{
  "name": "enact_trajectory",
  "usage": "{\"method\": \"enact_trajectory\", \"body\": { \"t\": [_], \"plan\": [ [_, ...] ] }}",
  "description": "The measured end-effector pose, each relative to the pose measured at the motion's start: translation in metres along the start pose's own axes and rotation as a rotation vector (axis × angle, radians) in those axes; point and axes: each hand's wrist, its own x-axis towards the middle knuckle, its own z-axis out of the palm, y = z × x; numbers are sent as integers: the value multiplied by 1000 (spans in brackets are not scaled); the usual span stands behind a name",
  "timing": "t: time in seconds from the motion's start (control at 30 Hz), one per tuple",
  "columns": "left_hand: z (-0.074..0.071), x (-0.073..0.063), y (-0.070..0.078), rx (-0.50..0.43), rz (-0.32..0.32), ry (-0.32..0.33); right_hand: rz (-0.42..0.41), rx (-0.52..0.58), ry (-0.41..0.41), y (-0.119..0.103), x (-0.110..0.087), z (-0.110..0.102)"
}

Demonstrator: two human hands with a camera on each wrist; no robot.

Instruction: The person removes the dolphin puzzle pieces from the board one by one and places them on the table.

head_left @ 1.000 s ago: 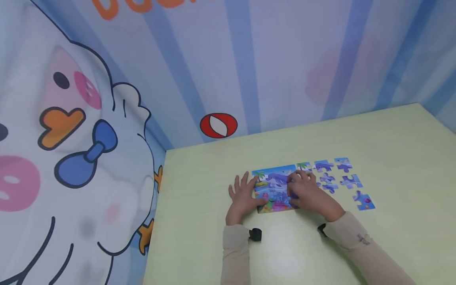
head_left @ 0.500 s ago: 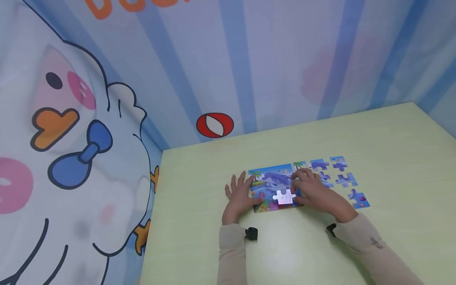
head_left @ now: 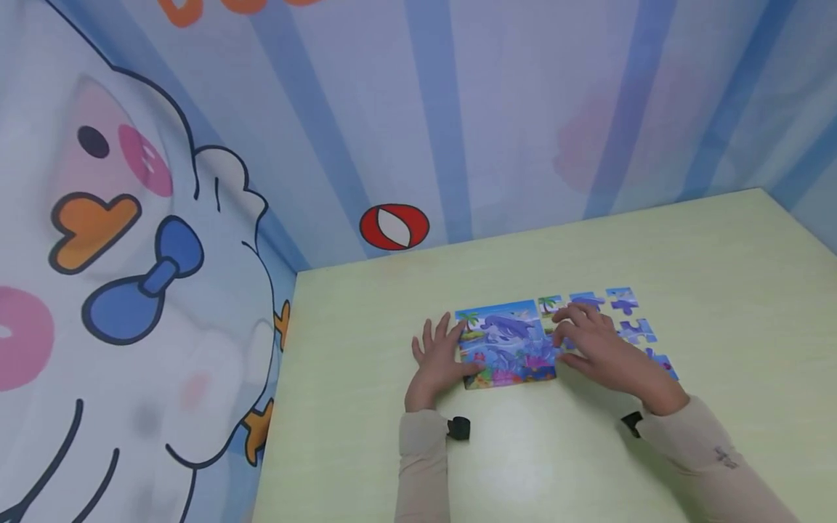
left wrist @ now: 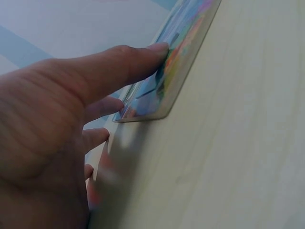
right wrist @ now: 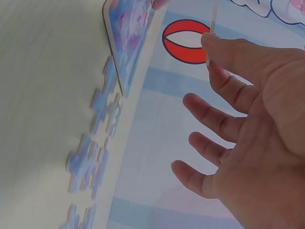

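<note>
My left hand lies at the left side of a puzzle board with a dolphin picture, fingers spread. In the left wrist view its thumb rests on the picture near a rounded corner. Just right of the board, my right hand hovers above loose pieces. Between its thumb and index finger it pinches a thin puzzle piece, seen edge-on in the right wrist view. The other fingers of that hand are spread apart. The held piece's picture side cannot be made out.
Several loose puzzle pieces lie right of the board, some partly behind the right hand. The pale table meets a printed cloth backdrop at its back edge. A large cartoon bird is printed on the left side.
My right hand has moved right, off the board and over the loose pieces. The piece that showed pale above the board half a second ago is turned differently now. The left hand stays put.
</note>
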Motion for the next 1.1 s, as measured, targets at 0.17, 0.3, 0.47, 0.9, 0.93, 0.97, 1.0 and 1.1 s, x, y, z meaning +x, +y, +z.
{"method": "enact_trajectory", "body": {
  "t": [0.17,0.3,0.47,0.9,0.93,0.97,1.0,1.1],
  "plan": [
    [-1,-1,0,-1,1,-3,-13,-7,41,6,-8,-9],
    [-1,-2,-1,-6,5,-1,-10,-23,49,10,-14,-15],
    [-2,-2,0,-9,12,2,9,-63,61,19,-23,-22],
    [-3,-1,3,-15,18,2,192,-94,-68,40,-56,-21],
    [-3,-1,3,-14,17,1,200,-98,-78,41,-58,-21],
    [-3,-1,3,-10,13,-3,208,-98,-86,43,-60,-20],
    [-3,-1,3,-11,15,0,214,-101,-91,44,-62,-20],
    [-3,-3,2,-6,9,-6,224,-104,-101,48,-67,-17]
  ]
}}
